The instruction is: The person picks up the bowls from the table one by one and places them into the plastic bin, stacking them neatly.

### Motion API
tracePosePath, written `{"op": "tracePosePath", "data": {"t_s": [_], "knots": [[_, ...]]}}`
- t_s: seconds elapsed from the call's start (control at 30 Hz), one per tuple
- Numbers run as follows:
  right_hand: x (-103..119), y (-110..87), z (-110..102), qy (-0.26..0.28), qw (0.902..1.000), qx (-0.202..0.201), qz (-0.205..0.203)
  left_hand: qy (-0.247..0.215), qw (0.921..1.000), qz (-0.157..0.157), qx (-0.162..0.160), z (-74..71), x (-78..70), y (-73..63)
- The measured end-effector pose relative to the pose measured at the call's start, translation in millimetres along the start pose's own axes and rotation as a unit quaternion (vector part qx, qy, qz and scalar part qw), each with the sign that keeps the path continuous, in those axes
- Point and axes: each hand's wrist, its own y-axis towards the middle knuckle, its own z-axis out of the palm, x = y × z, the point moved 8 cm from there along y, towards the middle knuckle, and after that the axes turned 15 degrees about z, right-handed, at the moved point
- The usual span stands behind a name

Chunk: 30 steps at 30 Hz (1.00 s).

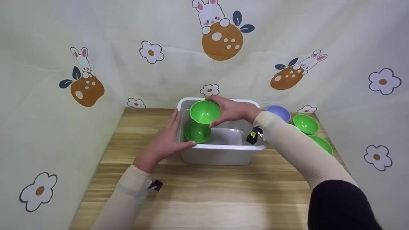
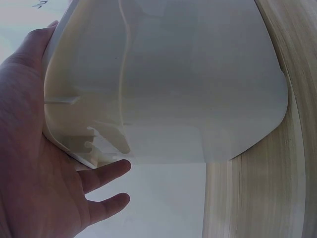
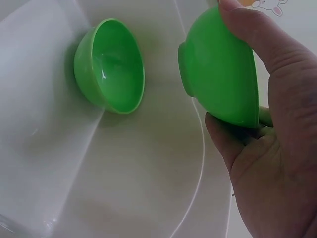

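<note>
A green bowl (image 1: 204, 111) is held by its rim in my right hand (image 1: 232, 110), over the left part of a white plastic bin (image 1: 220, 156). In the right wrist view, the thumb and fingers pinch that bowl from opposite sides. Below it, a second green bowl (image 3: 111, 69) sits inside the bin, against its wall. My left hand (image 1: 164, 140) rests at the bin's near left corner, thumb along the front rim and fingers at the left side. In the left wrist view, two fingers (image 2: 106, 176) extend loosely beside the bin's outer wall.
To the right of the bin stand a blue bowl (image 1: 278, 113) and two green bowls, one at the back (image 1: 305, 124) and one nearer (image 1: 322, 144), partly behind the right sleeve. The wooden table (image 1: 204, 198) is bounded by patterned cloth walls (image 1: 172, 76).
</note>
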Motion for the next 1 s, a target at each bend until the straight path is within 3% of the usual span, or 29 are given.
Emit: {"op": "tracePosePath", "data": {"t_s": [0.43,0.73,1.0], "knots": [[-1,13.0,25,-0.022,0.9995,0.014,-0.017,0.0,1.0,0.0,0.002,1.0,1.4,0.3],[-4,20.3,40,-0.095,0.9952,-0.006,-0.023,-0.002,1.0,0.0,-0.001,0.5,1.8,0.6],[-5,26.0,50,-0.116,0.993,-0.009,-0.02,-0.005,1.0,-0.004,-0.001,0.2,2.0,0.9]]}}
